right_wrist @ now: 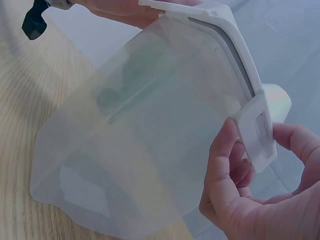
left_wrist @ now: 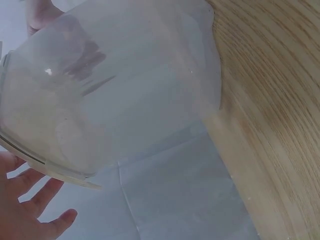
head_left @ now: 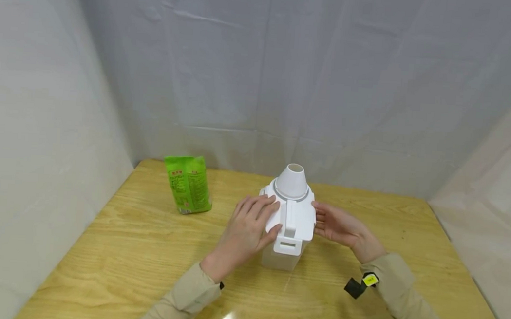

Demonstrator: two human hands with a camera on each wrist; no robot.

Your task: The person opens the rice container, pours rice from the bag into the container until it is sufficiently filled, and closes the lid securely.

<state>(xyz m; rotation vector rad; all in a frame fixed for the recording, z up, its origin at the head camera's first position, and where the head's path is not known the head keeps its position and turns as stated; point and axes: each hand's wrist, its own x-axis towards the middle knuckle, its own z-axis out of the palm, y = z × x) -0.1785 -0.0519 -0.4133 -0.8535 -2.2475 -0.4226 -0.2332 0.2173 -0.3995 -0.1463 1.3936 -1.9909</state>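
A translucent plastic storage container [head_left: 281,259] with a white lid [head_left: 306,216] stands on the table. The lid carries a white cone-shaped cap [head_left: 292,182], a handle across the top and hinged side latches. My left hand [head_left: 247,225] rests on the left part of the lid, its fingers spread toward the far edge and its thumb beside the handle. On the right side, my right hand [head_left: 337,225] pinches a latch [right_wrist: 256,132] between thumb and fingers. That latch stands out from the container wall in the right wrist view. The front latch [head_left: 287,245] also sticks outward.
A green printed pouch [head_left: 189,184] stands upright at the back left of the wooden table [head_left: 114,248]. Grey-white sheeting [head_left: 260,81] hangs behind the table and along both sides. A black strap end [head_left: 354,288] dangles from the right sleeve.
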